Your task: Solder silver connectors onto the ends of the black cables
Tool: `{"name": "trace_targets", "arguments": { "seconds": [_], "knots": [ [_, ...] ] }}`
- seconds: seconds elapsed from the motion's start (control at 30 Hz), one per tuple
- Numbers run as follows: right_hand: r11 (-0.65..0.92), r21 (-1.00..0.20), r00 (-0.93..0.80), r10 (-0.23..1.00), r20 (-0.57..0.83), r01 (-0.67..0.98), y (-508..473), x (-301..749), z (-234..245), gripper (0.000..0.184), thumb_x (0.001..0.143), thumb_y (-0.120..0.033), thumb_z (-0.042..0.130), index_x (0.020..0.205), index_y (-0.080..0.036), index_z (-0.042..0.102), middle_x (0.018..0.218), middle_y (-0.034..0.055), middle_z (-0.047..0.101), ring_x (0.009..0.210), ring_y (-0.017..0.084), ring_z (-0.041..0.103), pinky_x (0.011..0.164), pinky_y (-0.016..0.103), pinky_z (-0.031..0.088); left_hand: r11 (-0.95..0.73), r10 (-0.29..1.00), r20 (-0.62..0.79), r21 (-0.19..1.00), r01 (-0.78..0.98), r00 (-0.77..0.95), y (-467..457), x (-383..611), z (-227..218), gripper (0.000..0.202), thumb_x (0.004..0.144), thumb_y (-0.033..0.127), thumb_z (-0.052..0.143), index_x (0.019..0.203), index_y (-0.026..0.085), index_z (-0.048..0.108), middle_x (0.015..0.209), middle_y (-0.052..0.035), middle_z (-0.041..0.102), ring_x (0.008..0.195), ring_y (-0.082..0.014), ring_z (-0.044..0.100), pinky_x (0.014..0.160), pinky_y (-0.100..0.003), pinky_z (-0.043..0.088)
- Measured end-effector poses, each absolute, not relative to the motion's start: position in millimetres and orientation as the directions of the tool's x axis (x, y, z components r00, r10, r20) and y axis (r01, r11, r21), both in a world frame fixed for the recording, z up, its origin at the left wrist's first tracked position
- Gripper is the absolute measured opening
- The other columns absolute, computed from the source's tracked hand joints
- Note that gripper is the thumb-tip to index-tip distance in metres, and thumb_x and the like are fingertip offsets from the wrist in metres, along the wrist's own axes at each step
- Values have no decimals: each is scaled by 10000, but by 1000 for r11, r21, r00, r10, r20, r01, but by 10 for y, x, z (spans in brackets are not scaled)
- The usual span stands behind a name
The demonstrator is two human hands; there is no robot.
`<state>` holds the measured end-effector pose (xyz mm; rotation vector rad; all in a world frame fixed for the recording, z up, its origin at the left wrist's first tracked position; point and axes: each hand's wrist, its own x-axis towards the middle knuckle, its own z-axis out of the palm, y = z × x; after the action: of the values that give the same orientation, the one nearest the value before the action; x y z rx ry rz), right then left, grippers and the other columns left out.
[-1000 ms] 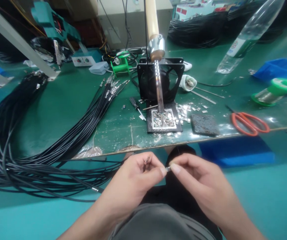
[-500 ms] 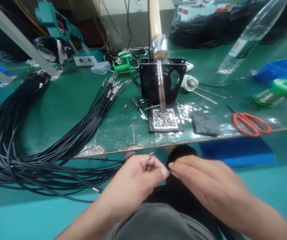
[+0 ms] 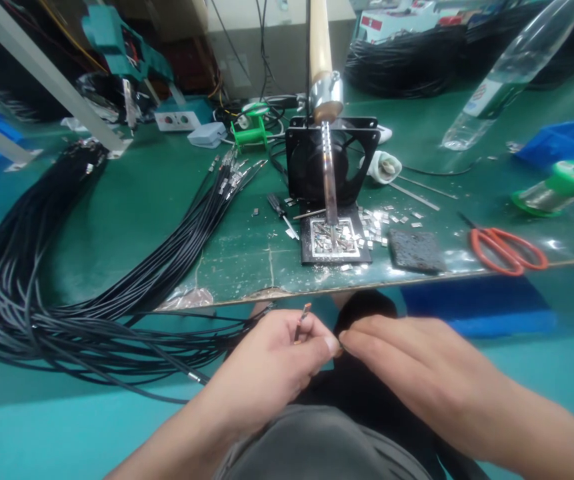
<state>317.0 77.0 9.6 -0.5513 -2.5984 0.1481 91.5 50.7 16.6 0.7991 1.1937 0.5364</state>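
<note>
Below the table's front edge, my left hand is closed on thin black wires; one stripped wire end sticks up above its fingers. My right hand meets it fingertip to fingertip, pinching something tiny that I cannot make out. A large bundle of black cables runs from the left of the green table down toward my left hand. Straight ahead a soldering iron with a wooden handle stands tip down over a black block with small metal terminals scattered round it.
A black fan stands behind the iron. Orange scissors, a dark sponge pad, a green solder spool, a blue tray and a clear bottle are on the right. A second green spool sits at the back.
My right hand has turned flatter, with its fingers stretched toward the left thumb. The wire end above my left hand sticks up further. The small metal piece seen between the fingertips no longer shows.
</note>
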Motion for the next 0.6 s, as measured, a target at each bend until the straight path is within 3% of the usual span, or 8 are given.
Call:
{"name": "trace_targets", "arguments": {
  "seconds": [0.33,0.5,0.6],
  "knots": [
    [943,-173,-819,332,468,284,804,3206,41,325,1056,-87,305,1237,-68,573,1070,161,757,904,223,721,722,342,561,643,720,-598,765,-16,354,509,891,155,236,847,313,700,800,164,523,616,57,333,488,-44,211,429,-216,119],
    [934,-261,-775,350,527,245,781,3244,-150,373,1051,-95,337,1342,-79,569,1192,171,729,1049,235,706,812,351,560,673,694,-601,738,-59,396,511,873,154,322,809,348,772,780,167,507,603,67,305,481,-37,178,424,-220,98],
    [882,-358,-695,464,550,305,746,3199,-189,283,1056,-90,444,1284,-135,607,1167,122,744,1032,177,717,850,276,570,646,718,-586,762,-46,376,496,871,153,338,854,397,750,792,167,510,599,68,306,484,-41,185,428,-218,108]
  ]
}}
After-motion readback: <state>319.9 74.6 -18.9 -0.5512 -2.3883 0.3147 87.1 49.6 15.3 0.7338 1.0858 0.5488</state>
